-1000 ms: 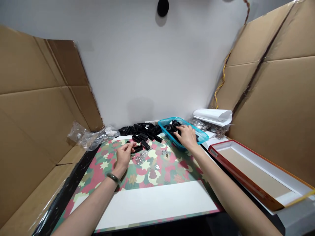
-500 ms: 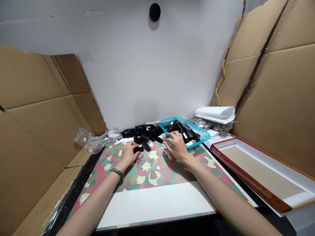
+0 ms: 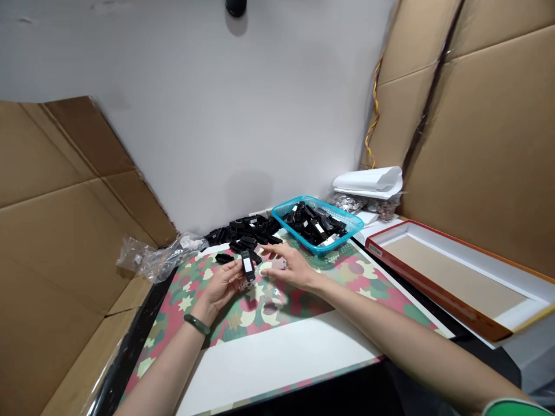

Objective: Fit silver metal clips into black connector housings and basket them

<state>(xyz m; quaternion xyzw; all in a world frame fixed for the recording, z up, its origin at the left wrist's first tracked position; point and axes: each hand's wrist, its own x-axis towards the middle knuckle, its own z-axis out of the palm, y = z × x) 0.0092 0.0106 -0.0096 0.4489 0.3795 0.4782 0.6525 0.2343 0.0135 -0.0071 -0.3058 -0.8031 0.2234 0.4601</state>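
Black rectangular plastic block with a white label (image 3: 248,266) is pinched upright in the left hand (image 3: 221,287), just above the patterned mat, and the grip there is narrow, closed on the block's sides so that the label is left showing towards the camera. The right hand (image 3: 290,267) is held flat and open beside it, its grip wide and its fingers (image 3: 271,249) extended towards the block; nothing can be seen held in it, though a small silver glint by the knuckles cannot be made out. A loose heap of matching black plastic blocks (image 3: 245,232) is spread at the far edge of the red, green and cream camouflage-patterned mat (image 3: 191,294), and more are gathered in a shallow turquoise plastic basket (image 3: 316,200), so that both lots are kept within easy reach of the hands. Tiny metal fittings on the mat are largely hidden by the hands. A long red-and-white cardboard box tray (image 3: 451,271) is set to the right, a crumpled clear plastic bag (image 3: 151,258) lies to the left, and a white paper roll (image 3: 368,182) is laid behind the basket. Tall brown cardboard panels (image 3: 472,144) are stood around the worktop, seemingly as screens
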